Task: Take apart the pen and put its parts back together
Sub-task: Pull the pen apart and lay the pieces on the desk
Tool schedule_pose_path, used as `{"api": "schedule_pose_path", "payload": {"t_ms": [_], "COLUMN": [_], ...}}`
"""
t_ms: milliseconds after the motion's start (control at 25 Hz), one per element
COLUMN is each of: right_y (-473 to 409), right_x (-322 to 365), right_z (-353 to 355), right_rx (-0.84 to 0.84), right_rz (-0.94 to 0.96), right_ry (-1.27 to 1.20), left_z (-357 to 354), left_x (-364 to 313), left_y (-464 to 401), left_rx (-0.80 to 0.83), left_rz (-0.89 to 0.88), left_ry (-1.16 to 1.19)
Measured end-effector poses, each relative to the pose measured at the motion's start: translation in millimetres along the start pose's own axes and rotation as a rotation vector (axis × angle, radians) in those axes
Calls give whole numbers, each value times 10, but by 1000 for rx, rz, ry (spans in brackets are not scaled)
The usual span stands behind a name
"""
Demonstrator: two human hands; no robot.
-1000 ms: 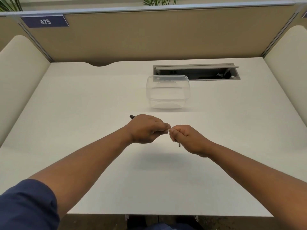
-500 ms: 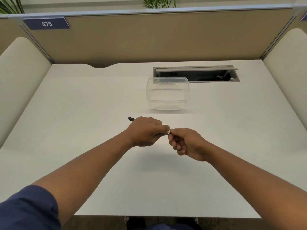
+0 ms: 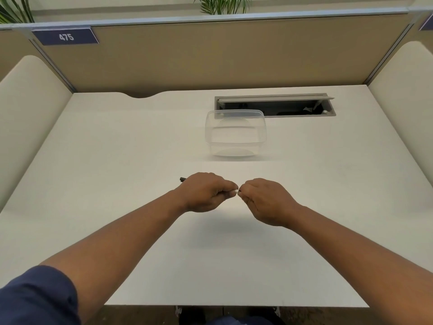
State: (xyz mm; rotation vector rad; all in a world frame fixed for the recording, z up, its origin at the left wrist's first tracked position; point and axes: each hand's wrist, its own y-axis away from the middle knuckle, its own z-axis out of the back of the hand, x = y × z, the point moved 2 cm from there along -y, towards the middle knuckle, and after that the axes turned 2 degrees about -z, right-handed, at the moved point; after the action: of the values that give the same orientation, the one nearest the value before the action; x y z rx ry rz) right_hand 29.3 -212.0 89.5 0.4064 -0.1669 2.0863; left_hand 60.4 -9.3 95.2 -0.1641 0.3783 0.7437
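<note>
My left hand (image 3: 206,192) is closed around a pen (image 3: 182,179) above the middle of the white desk (image 3: 117,160). Only the pen's dark rear end shows to the left of the fist, and a small white end (image 3: 234,191) pokes out between thumb and forefinger. My right hand (image 3: 267,200) meets it fingertip to fingertip and pinches a tiny part at that white end; the part itself is mostly hidden. Both hands hover a little above the desk.
A clear plastic container (image 3: 235,134) stands on the desk just beyond the hands. Behind it an open grey cable tray (image 3: 276,106) is set into the desk. Beige partition walls close the back and both sides. The desk's near edge runs below my forearms.
A thin metal piece that hung below my right hand one second ago is out of sight. My right hand has turned palm-down against the pen's white end. The left hand has held still.
</note>
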Motion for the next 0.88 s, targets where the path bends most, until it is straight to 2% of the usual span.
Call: {"api": "schedule_pose_path", "payload": {"t_ms": [40, 80, 160, 200, 240, 280, 360, 520, 560, 680, 720, 760, 800, 880], "right_y": [8, 7, -16, -8, -5, -3, -7, -6, -6, -4, -3, 2, 3, -19], "right_x": [13, 27, 80, 107, 111, 113, 121, 95, 73, -2, -17, -19, -7, 44], "right_z": [-16, -27, -55, -69, -80, -82, -70, -68, -55, -22, -6, -15, -25, -48], "right_rx": [-4, 22, 174, 266, 331, 371, 362, 183, 130, -20, -63, -81, -64, 72], "right_rz": [-23, -141, -455, -574, -626, -630, -553, -384, -310, -17, 27, 23, -49, -335], "right_ry": [-60, -330, -1063, -1307, -1434, -1467, -1375, -1071, -865, -3, 106, 88, -74, -753], "left_z": [4, 11, 32, 36, 35, 31, 13, 7, 1, -15, -15, -8, 1, 23], "left_x": [-18, -31, -39, -38, -35, -34, -35, -38, -35, -31, -37, -45, -49, -46], "left_y": [3, 6, 18, 26, 37, 50, 66, 47, 42, 25, 20, 12, 5, 8], "left_rx": [-23, -48, -86, -103, -119, -130, -127, -74, -61, -17, -12, -15, -26, -62], "left_rz": [-8, -19, -43, -59, -76, -88, -92, -21, -4, 42, 50, 52, 50, 32], "left_ry": [-19, -51, -110, -132, -146, -150, -136, -53, -34, 48, 59, 47, 16, -50]}}
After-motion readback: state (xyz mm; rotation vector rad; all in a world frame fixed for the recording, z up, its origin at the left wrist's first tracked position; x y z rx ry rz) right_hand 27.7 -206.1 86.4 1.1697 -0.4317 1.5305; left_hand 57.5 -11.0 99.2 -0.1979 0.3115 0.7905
